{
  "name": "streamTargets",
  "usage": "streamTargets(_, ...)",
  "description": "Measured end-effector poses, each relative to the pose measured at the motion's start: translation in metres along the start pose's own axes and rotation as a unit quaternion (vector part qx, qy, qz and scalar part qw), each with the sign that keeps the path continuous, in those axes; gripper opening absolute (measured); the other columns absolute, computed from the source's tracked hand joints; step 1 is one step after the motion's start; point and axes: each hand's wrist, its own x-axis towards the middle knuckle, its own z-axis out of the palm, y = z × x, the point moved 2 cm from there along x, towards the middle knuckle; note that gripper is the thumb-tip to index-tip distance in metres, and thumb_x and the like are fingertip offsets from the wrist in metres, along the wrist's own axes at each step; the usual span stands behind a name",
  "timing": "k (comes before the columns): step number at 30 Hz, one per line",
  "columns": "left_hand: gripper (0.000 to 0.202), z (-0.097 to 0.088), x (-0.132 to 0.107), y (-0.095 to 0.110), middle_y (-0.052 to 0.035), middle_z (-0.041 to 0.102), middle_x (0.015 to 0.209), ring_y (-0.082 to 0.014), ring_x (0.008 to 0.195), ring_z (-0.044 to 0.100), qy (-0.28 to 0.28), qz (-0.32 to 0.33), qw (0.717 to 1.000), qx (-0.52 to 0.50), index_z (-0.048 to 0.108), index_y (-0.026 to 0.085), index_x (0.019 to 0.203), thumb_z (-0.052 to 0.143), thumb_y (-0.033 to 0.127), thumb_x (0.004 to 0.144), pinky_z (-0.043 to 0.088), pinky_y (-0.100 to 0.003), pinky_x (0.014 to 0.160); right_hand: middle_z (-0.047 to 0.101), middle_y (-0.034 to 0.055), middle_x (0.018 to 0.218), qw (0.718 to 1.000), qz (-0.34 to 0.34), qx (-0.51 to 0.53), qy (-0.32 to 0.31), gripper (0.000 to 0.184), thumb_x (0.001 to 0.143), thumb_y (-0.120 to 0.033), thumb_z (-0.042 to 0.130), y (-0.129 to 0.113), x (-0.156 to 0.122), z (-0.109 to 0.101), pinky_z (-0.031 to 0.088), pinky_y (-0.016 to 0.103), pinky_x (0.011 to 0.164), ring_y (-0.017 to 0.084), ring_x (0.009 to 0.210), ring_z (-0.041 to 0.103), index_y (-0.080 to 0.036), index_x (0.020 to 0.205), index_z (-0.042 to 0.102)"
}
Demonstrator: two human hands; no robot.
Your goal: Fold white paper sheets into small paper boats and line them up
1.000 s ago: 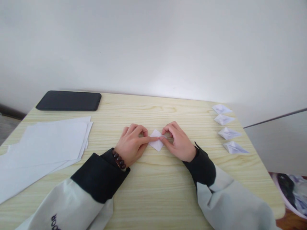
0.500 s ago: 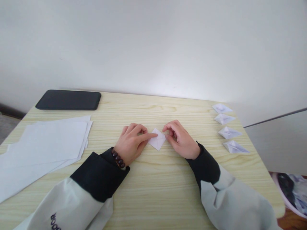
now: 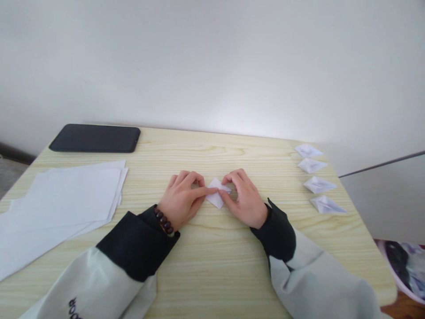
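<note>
A small folded piece of white paper [image 3: 215, 200], diamond-shaped, lies flat on the table between my hands. My left hand [image 3: 183, 195], with a dark bead bracelet at the wrist, presses its stretched index finger on the middle of the paper; its other fingers are curled. From the right side, my right hand [image 3: 244, 199] grips the paper's right corner, thumb on top near the centre and index finger at the upper right edge. That corner looks lifted or bent inward. Part of the paper is hidden under my fingers.
Several pointed folded paper pieces [image 3: 319, 184] stand in a column along the table's right edge. A stack of white paper sheets [image 3: 73, 195] lies at the left, with a black phone [image 3: 95, 138] behind it. A white wall [image 3: 212, 66] borders the wood-grain table [image 3: 215, 266].
My right hand has moved left and inward, its thumb now on the paper near my left index fingertip. The paper's right corner has been bent. My left hand stays nearly still.
</note>
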Motion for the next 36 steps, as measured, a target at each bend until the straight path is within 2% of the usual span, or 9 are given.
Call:
streamTargets(6, 0.029, 0.0008, -0.0010, -0.0009, -0.0042, 0.055, 0.094, -0.0202, 0.091, 0.046, 0.012, 0.008, 1.000, -0.005, 0.065, 0.034, 0.106, 0.046, 0.020, 0.088, 0.037, -0.036, 0.077, 0.049, 0.0071, 0.094, 1.000, 0.007, 0.014, -0.004, 0.021, 0.075, -0.009, 0.048, -0.0004, -0.0005, -0.0020, 0.046, 0.036, 0.081, 0.020, 0.088, 0.052, -0.020, 0.093, 0.050)
streamTargets(10, 0.027, -0.0006, 0.0003, 0.0001, -0.0073, 0.056, 0.098, -0.0217, 0.094, 0.047, 0.012, -0.029, 1.000, 0.001, 0.061, 0.021, 0.110, 0.044, 0.024, 0.089, 0.041, -0.039, 0.082, 0.048, 0.0099, 0.099, 1.000, 0.003, -0.015, 0.020, 0.020, 0.080, -0.017, 0.051, 0.0004, -0.0015, 0.0000, 0.046, 0.038, 0.084, 0.022, 0.093, 0.052, -0.017, 0.100, 0.051)
streamTargets(12, 0.028, -0.0017, 0.0010, 0.0008, -0.0086, 0.056, 0.101, -0.0228, 0.097, 0.047, 0.020, -0.037, 0.999, 0.006, 0.060, 0.018, 0.109, 0.045, 0.027, 0.089, 0.042, -0.040, 0.085, 0.048, 0.0099, 0.099, 0.999, -0.004, -0.024, 0.026, 0.019, 0.081, -0.022, 0.053, 0.0014, -0.0017, 0.0018, 0.046, 0.038, 0.085, 0.023, 0.095, 0.052, -0.018, 0.100, 0.051)
streamTargets(17, 0.028, -0.0016, 0.0013, -0.0010, -0.0084, 0.057, 0.104, -0.0235, 0.098, 0.048, 0.040, -0.027, 0.999, 0.001, 0.062, 0.019, 0.107, 0.050, 0.034, 0.087, 0.043, -0.041, 0.086, 0.052, 0.0081, 0.096, 1.000, -0.010, -0.008, 0.023, 0.014, 0.083, -0.025, 0.055, 0.0047, -0.0013, 0.0037, 0.047, 0.036, 0.084, 0.021, 0.092, 0.054, -0.019, 0.096, 0.054)
streamTargets(24, 0.016, -0.0010, 0.0030, -0.0014, -0.0060, 0.065, 0.104, -0.0198, 0.099, 0.053, 0.057, 0.007, 0.996, -0.073, 0.061, 0.017, 0.098, 0.051, 0.024, 0.087, 0.045, -0.037, 0.089, 0.058, 0.0063, 0.095, 0.999, -0.015, 0.027, 0.023, 0.009, 0.083, -0.024, 0.057, 0.0038, 0.0003, -0.0010, 0.048, 0.031, 0.076, 0.017, 0.088, 0.056, -0.019, 0.091, 0.059)
streamTargets(28, 0.016, -0.0022, 0.0028, 0.0013, -0.0047, 0.066, 0.101, -0.0178, 0.095, 0.055, 0.045, -0.028, 0.993, -0.102, 0.056, 0.017, 0.099, 0.050, 0.024, 0.087, 0.047, -0.033, 0.086, 0.060, 0.0066, 0.099, 0.998, -0.034, 0.054, 0.022, 0.004, 0.084, -0.022, 0.056, 0.0035, 0.0006, -0.0023, 0.047, 0.027, 0.069, 0.016, 0.090, 0.057, -0.019, 0.085, 0.058)
streamTargets(32, 0.026, -0.0024, 0.0011, 0.0014, -0.0028, 0.063, 0.092, -0.0158, 0.083, 0.058, 0.055, -0.084, 0.990, -0.098, 0.051, 0.018, 0.107, 0.055, 0.029, 0.084, 0.049, -0.030, 0.076, 0.063, 0.0059, 0.099, 0.993, -0.051, 0.099, 0.028, 0.004, 0.085, -0.023, 0.054, 0.0034, 0.0002, -0.0027, 0.046, 0.025, 0.065, 0.014, 0.080, 0.057, -0.020, 0.086, 0.056)
streamTargets(36, 0.026, -0.0037, 0.0018, 0.0017, -0.0031, 0.064, 0.089, -0.0160, 0.080, 0.057, 0.030, -0.078, 0.991, -0.101, 0.054, 0.017, 0.105, 0.052, 0.033, 0.085, 0.046, -0.029, 0.075, 0.064, 0.0039, 0.086, 0.992, -0.048, 0.112, 0.029, 0.005, 0.085, -0.024, 0.054, 0.0029, -0.0009, -0.0039, 0.045, 0.025, 0.064, 0.012, 0.068, 0.055, -0.019, 0.086, 0.055)
